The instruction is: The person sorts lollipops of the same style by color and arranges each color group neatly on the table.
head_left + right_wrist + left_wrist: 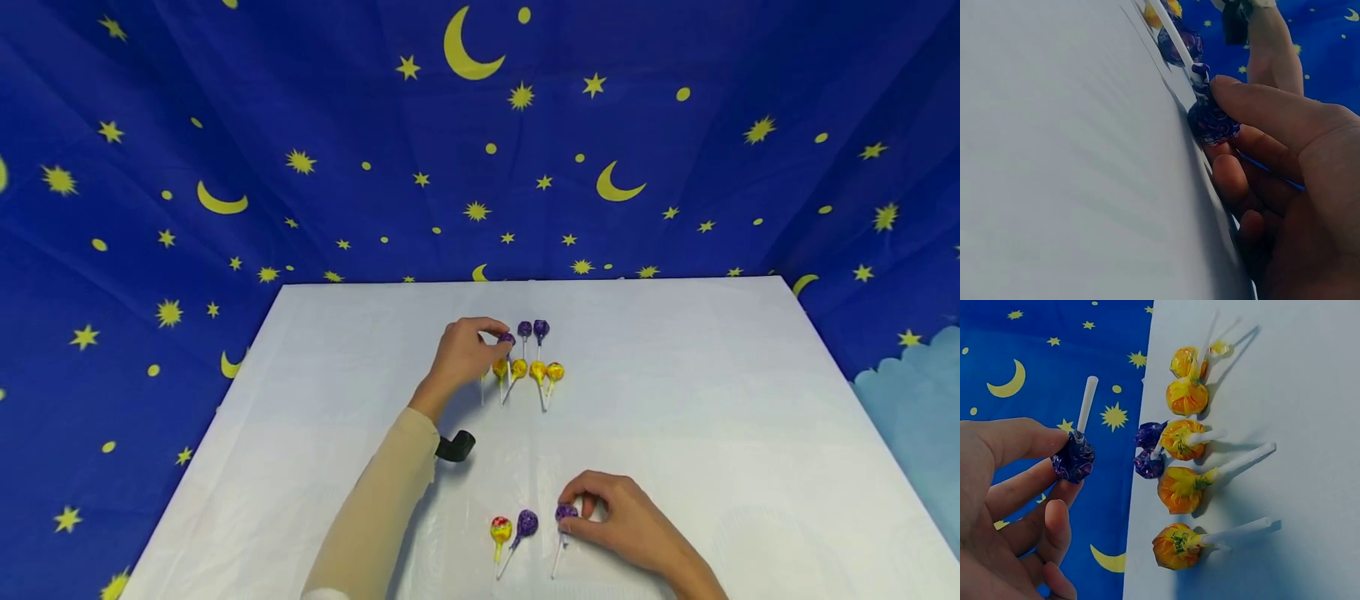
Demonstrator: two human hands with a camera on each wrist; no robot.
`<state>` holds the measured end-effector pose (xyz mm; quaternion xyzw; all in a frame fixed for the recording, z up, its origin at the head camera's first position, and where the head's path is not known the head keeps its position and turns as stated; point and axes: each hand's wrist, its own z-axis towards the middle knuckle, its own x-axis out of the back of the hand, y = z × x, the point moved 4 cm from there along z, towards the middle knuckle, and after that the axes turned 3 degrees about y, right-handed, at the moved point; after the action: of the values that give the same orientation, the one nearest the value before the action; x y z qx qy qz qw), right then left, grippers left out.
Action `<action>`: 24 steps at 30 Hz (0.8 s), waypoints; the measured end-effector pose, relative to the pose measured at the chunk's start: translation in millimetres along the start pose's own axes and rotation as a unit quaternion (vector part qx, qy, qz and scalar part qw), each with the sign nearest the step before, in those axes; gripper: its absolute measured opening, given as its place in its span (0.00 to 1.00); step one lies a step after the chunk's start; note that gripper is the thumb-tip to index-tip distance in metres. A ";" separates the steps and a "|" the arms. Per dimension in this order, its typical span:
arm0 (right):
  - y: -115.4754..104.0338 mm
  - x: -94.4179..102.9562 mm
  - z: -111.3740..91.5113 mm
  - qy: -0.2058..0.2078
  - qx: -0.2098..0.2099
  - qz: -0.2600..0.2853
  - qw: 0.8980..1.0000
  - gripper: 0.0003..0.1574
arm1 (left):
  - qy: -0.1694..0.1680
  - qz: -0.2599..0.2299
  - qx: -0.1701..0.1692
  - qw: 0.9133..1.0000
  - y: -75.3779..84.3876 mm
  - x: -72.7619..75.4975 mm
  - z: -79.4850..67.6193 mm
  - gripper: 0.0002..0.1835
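Note:
My left hand [467, 354] pinches a purple-wrapped lollipop [1073, 457] by its head between thumb and fingertips, its white stick pointing away from the palm. Close beside it, two more purple lollipops [542, 327] lie at the back, behind a row of several yellow lollipops [554, 372]. Nearer the front, my right hand [626, 518] holds another purple lollipop [1215, 122] by the head, thumb against the wrapper near the stick. To the left of that hand lie a purple lollipop [528, 522] and a red-and-yellow lollipop [500, 528].
The lollipops are on a white-covered table [675, 400]. A blue cloth [540, 217] with yellow moons and stars hangs behind and beside it. A black device [456, 447] sticks out at my left wrist, beside the beige sleeve [378, 500].

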<state>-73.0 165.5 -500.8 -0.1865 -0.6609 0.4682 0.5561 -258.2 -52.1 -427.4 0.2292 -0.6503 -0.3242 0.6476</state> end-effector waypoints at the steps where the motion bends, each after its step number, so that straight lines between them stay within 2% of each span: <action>1: 0.2 0.2 -0.2 -0.003 -0.003 0.002 1.000 0.11 | 0.000 0.003 0.001 1.000 0.4 -0.8 2.1 0.10; 6: -0.3 0.6 -0.4 -0.008 0.003 0.010 1.000 0.11 | -0.004 0.019 0.007 1.000 -0.8 -4.2 12.5 0.11; 14: 2.1 -0.8 -0.5 -0.009 0.007 0.015 1.000 0.12 | 0.002 0.008 0.033 0.999 -2.9 -1.5 28.9 0.11; 24: 1.5 1.5 -1.7 -0.001 0.007 0.012 1.000 0.11 | -0.009 0.063 0.016 0.998 4.1 -6.8 51.4 0.12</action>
<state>-72.4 168.1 -501.2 -0.1900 -0.6560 0.4797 0.5510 -308.2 -37.9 -426.6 0.1953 -0.6743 -0.2743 0.6573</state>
